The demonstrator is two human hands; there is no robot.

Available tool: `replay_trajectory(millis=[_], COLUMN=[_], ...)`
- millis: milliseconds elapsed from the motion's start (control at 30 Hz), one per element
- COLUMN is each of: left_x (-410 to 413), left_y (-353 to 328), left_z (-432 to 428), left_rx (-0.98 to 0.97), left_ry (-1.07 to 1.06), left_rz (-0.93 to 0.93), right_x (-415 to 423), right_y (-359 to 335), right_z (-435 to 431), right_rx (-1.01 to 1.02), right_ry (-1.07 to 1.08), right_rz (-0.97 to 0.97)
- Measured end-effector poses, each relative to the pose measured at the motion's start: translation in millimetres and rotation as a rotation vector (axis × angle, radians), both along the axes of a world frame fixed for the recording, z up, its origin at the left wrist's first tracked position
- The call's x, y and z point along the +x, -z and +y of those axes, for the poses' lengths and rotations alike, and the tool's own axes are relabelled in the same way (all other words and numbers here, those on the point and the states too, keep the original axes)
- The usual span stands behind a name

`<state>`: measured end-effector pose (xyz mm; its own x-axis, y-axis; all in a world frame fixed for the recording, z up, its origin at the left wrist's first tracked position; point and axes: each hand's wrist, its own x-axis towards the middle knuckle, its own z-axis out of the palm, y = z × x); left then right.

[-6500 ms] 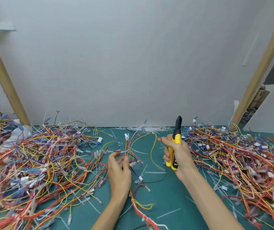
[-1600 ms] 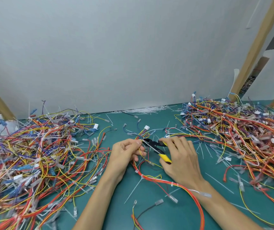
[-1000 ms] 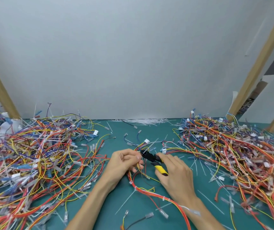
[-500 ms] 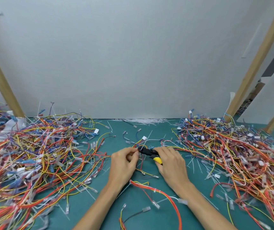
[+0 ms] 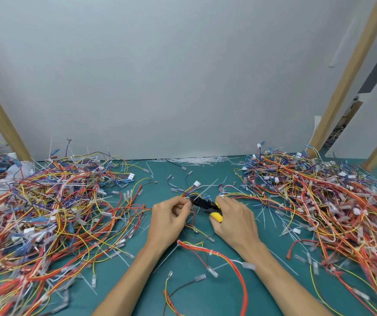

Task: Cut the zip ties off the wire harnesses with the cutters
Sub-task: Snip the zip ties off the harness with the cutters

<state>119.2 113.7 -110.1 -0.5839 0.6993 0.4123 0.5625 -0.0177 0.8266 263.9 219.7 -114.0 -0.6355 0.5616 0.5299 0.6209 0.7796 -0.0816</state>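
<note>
Pinching the limp, light wire harness (image 5: 191,191) in curled fingers of the left hand (image 5: 168,222), gripping cutters (image 5: 205,205) at three o'clock in the right hand (image 5: 235,222); likely best held taut near the cut.

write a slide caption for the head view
Right hand holds yellow cutters to a wire harness gripped by the left hand.

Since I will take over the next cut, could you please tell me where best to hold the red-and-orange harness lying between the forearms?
Pinch the red-and-orange harness from above, across the bundle, just beside its white zip tie. There the wires run tight together and lie flat on the green mat. Further along, single wires with terminals branch off.
</note>
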Motion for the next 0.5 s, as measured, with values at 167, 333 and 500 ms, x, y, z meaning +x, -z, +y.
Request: replay_trajectory(millis=[167,333,500], left_x=[1.1,0.8,-0.2], left_y=[-0.7,-0.7,0.1], left_z=[-0.3,-1.8,-1.4], left_rx=[-0.001,-0.027,-0.026], left_ry=[0.015,0.017,0.047], left_rz=[-0.004,0.041,0.015], right_x=[0.2,0.1,1.4], right_y=[0.6,1.5,-0.1], right_z=[0.7,1.2,0.4], right_rx=[-0.039,-0.046,-0.068], right_ry=[0.007,-0.038,-0.045], right_rz=[0.027,-0.025,-0.029])
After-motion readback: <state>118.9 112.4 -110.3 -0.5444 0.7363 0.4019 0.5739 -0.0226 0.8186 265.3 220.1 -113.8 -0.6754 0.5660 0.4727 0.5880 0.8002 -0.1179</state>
